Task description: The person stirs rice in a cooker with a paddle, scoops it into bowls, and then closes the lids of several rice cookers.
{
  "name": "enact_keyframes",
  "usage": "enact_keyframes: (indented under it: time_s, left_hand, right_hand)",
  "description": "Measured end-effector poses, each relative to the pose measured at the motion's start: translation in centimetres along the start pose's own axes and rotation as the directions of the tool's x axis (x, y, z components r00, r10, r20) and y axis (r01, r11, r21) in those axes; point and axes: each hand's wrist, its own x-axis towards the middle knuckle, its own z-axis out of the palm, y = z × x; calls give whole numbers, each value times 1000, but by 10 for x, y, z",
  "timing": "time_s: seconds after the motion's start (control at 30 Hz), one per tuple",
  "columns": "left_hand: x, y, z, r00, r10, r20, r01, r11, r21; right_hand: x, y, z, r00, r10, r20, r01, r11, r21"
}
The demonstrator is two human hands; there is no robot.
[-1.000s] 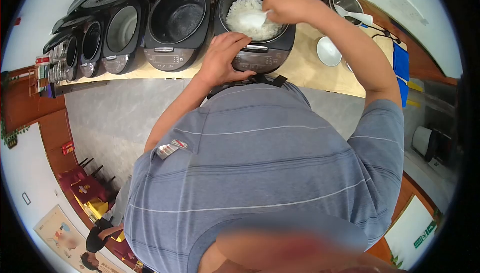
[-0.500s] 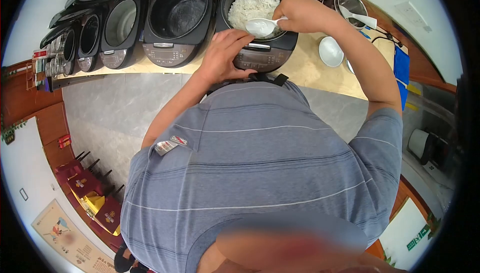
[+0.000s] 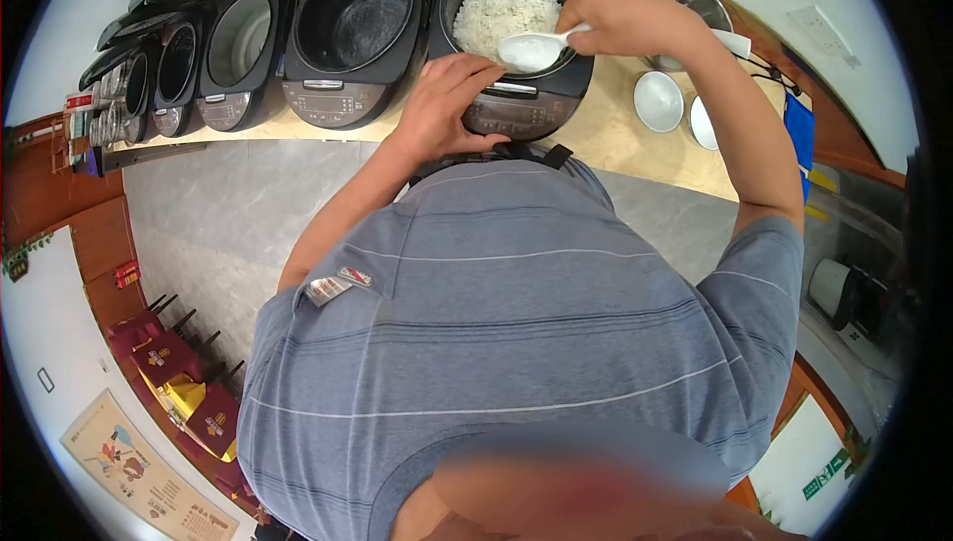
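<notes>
White cooked rice lies in the black pot of an open rice cooker in front of me. My right hand is closed around the handle of a white rice paddle, whose bowl-shaped head is at the near side of the rice, inside the pot's rim. My left hand rests against the front left of the same cooker, fingers on its top edge and thumb lower down, steadying contact with the body. Its fingers are stretched out.
More open rice cookers stand in a row to the left. Right of my cooker are a white bowl, a second white bowl partly behind my arm, and a metal pot. A blue item hangs at the counter's right end.
My right hand and the rice paddle have moved slightly to the right, uncovering more of the rice and the second bowl. My left hand stays in place on the cooker.
</notes>
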Motion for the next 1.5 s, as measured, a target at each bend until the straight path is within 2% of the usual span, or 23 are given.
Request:
enact_keyframes:
  time_s: [0.03, 0.1, 0.23, 0.3, 0.33, 0.37, 0.4, 0.47, 0.5, 0.57, 0.6, 0.73, 0.83, 0.9, 1.03, 1.13, 1.3, 1.4, 1.5]
  left_hand:
    - [1, 1, 0, 1000, 1, 0, -1, 1000, 2]
    - [1, 1, -1, 1000, 2, 0, -2, 1000, 7]
    - [1, 1, 0, 1000, 0, -16, 0, 1000, 6]
    - [1, 2, 0, 1000, -5, -24, 6, 1000, 8]
    - [1, 1, 0, 1000, -1, -19, 1, 1000, 7]
    - [1, 1, 0, 1000, 5, -14, -5, 1000, 6]
    - [1, 1, 0, 1000, 6, -16, -6, 1000, 3]
    - [1, -1, 1, 1000, 21, -24, -21, 1000, 9]
    - [1, -1, 1, 1000, 20, -24, -20, 1000, 9]
    - [0, -1, 1, 1000, 16, -23, -16, 1000, 6]
    - [0, -1, 1, 1000, 15, -21, -15, 1000, 5]
    - [1, 0, 0, 1000, 5, -16, -5, 1000, 8]
    - [0, 1, -1, 1000, -3, -15, 3, 1000, 5]
    - [1, 0, 0, 1000, 6, -18, -6, 1000, 1]
    - [1, -1, -1, 1000, 5, -9, -5, 1000, -6]
    - [1, -1, -1, 1000, 9, -9, -9, 1000, -10]
    - [-1, -2, -1, 1000, 10, -12, -10, 1000, 0]
    - [0, -3, 0, 1000, 16, -6, -16, 1000, -2]
    - [0, -3, 0, 1000, 12, -6, -12, 1000, 6]
  right_hand:
    - [2, -1, 4, 1000, 1, -1, -1, 1000, 0]
    - [8, -5, 8, 997, 64, 53, -53, 981, -188]
    - [20, 13, 1, 992, 122, 10, -112, 938, -328]
    - [26, 1, -20, 929, 370, 11, -341, 866, -366]
    - [28, -7, -28, 898, 428, 96, -369, 855, -365]
    - [26, -5, -24, 898, 430, 96, -370, 854, -367]
    - [23, 0, -12, 953, 302, 19, -282, 910, -303]
    - [20, 0, 7, 989, 98, -107, -119, 970, -212]
    - [22, -3, 14, 989, 98, -107, -119, 970, -212]
    - [31, -14, 25, 997, 35, -65, -39, 998, -49]
    - [36, -23, 27, 998, 67, 12, -67, 997, -39]
    - [45, -14, 44, 995, 93, 38, -86, 982, -171]
    - [37, -5, 31, 985, 171, -10, -168, 953, -251]
    - [32, 1, 26, 976, 152, -154, -194, 931, -309]
    - [28, 2, 16, 952, 233, -199, -290, 895, -338]
    - [31, 17, 36, 953, 196, -230, -276, 875, -397]
    - [39, 7, 69, 958, 81, -276, -183, 913, -366]
    - [29, -8, 68, 973, -43, -227, -38, 938, -343]
    - [17, -17, 51, 991, 10, -137, -61, 927, -370]
